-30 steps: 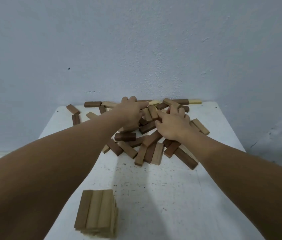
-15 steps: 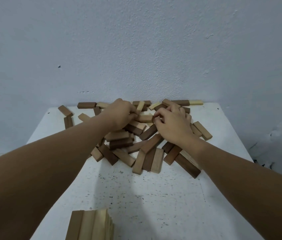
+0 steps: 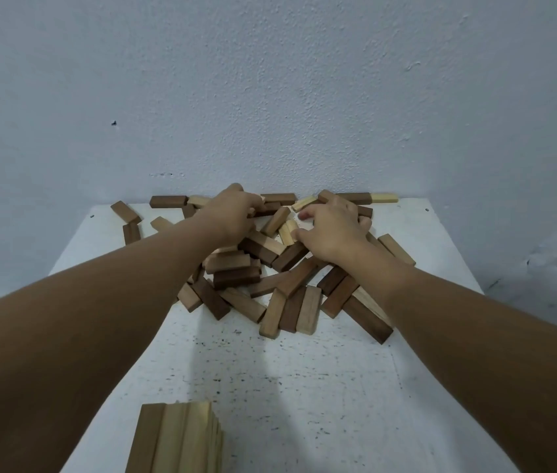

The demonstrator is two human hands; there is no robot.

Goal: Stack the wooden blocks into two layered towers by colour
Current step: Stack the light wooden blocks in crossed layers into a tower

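Inventory: two hands, one tabletop, one built tower, one heap of loose blocks.

Hands: two, the left hand (image 3: 232, 213) and the right hand (image 3: 333, 230), both on the heap. Tabletop (image 3: 321, 387): one, white and speckled. Tower (image 3: 174, 438): one, pale wood, at the near edge; its top layer shows three blocks side by side, and the count of lower layers cannot be told. Heap of loose blocks (image 3: 270, 285): one, mixing dark and pale pieces; roughly thirty-five are visible, the exact total hidden under the hands. Outlying blocks at the far left: four, three dark blocks (image 3: 126, 212) and one pale block (image 3: 160, 222). Far right edge: one pale block (image 3: 385, 198) against the wall.
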